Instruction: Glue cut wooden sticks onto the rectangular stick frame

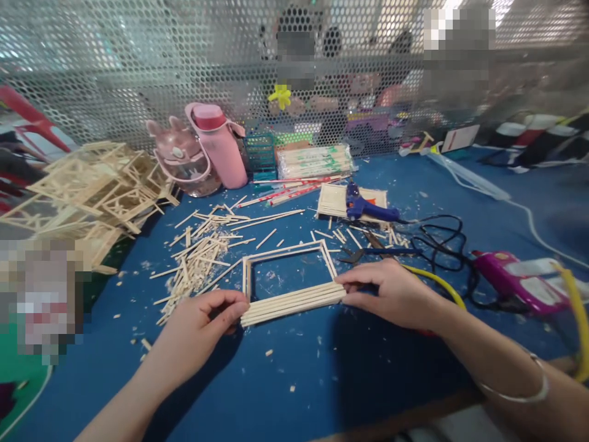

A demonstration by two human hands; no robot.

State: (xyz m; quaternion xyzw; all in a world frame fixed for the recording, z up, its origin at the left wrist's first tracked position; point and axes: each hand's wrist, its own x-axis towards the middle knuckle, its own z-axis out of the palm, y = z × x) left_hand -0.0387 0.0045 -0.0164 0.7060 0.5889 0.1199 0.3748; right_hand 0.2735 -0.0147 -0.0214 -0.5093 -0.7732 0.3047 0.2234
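Note:
A rectangular frame of thin wooden sticks (pixel 292 302) lies between my hands, its near side a band of several sticks set side by side. My left hand (pixel 209 316) pinches the left end of that band between thumb and fingers. At the right end, my right hand (pixel 384 291) grips the same corner of the frame, fingers closed. The frame's middle is open and shows the blue table. Just beyond the right corner lie pliers (pixel 354 255). A blue glue gun (pixel 368 205) rests on a small stick-built panel (pixel 332 199) farther back.
Cut stick pieces (pixel 200 258) are scattered left of the frame. Stacked wooden frames (pixel 92 190) stand at the far left. A pink bottle (pixel 223 147), a clear pink jug (pixel 181 159) and bagged sticks (pixel 315 161) line the mesh partition (pixel 138 80). Black cable (pixel 442 233) and a purple device (pixel 519 279) lie right.

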